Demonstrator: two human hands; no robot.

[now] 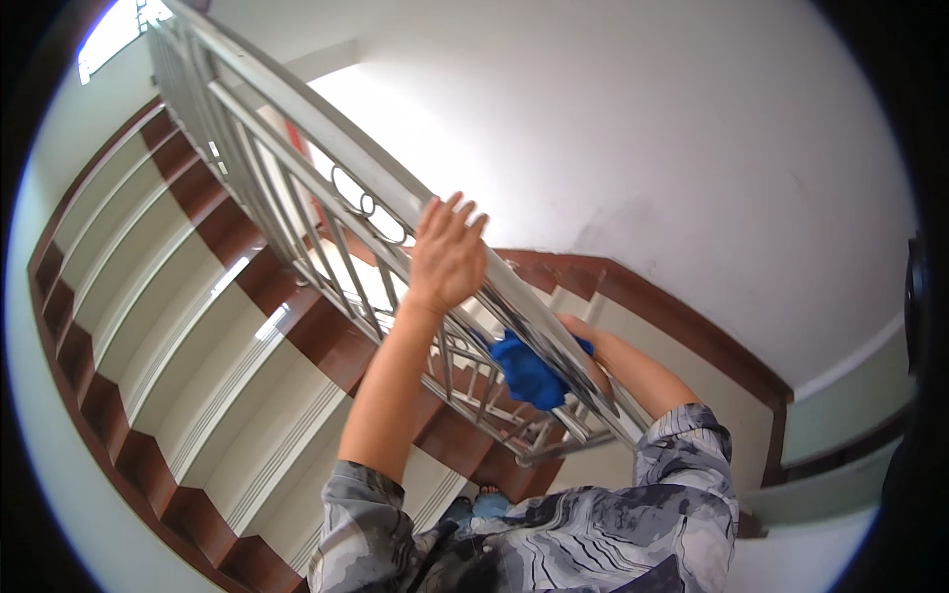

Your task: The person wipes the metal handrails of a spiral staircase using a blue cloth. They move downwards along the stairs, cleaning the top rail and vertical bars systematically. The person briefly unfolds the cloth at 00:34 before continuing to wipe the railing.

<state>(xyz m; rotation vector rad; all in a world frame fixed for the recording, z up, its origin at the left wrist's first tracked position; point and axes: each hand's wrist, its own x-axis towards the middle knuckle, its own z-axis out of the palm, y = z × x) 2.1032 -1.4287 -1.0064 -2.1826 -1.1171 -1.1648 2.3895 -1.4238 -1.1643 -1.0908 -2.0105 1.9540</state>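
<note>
A pale metal handrail [348, 141] slants from the upper left down towards me. My left hand [448, 256] lies across its top, fingers spread and pointing over the far edge. Lower along the rail, my right hand [582, 330] reaches around from the far side, pressing a blue cloth [530, 370] against the metal. Most of that cloth hangs on the near side, under the rail; a small bit shows by the right hand. The right fingers are largely hidden behind the rail.
Pale stair treads [215, 400] with brown edging climb on the left. Below the rail stand metal balusters [345, 252]. A white wall [630, 133] with brown skirting [682, 326] runs along the right. My feet [485, 498] are on the stairs at the bottom.
</note>
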